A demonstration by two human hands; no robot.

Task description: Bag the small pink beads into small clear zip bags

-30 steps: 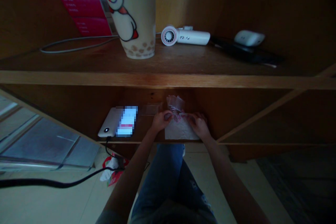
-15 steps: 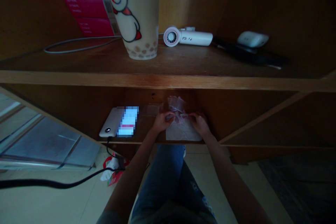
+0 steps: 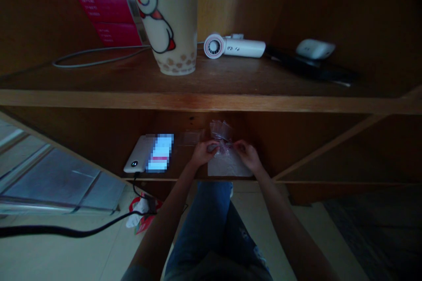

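head view: l hand (image 3: 206,153) & r hand (image 3: 249,157) each pinching clear plastic bag (image 3: 221,131) betw. fingertips, ctr of desk (image 3: 313,181), near front edge; white sheet (image 3: 227,164) under hands, on desk. phone (image 3: 138,154) w/ blurred screen left of hands, black cable (image 3: 66,231) hanging off front edge. shelf above (image 3: 263,103): snowman cup (image 3: 168,17), white mini fan (image 3: 234,47), white case (image 3: 314,48).
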